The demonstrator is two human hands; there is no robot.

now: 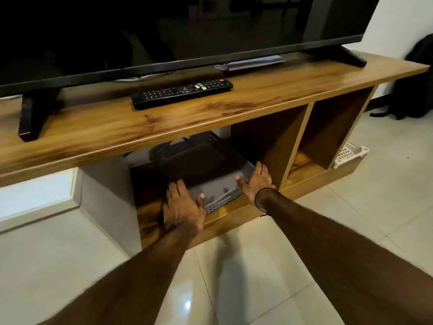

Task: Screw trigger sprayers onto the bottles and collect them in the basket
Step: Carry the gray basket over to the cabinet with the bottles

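A grey perforated plastic basket (218, 192) sits in the low open compartment of a wooden TV stand (210, 113), tilted with its front end toward me. Its inside looks dark and holds nothing I can make out. My left hand (182, 207) grips the front left corner, thumb on the front wall and fingers along the left side. My right hand (257, 181) holds the front right corner, thumb over the rim and fingers down the right side. No bottles or trigger sprayers are in view.
A television (164, 31) and a black remote (182, 92) sit on the stand's top, which overhangs the compartment. A wooden divider (297, 141) stands just right of my right hand. A white basket (349, 156) and a black bag (414, 90) lie on the tiled floor at right.
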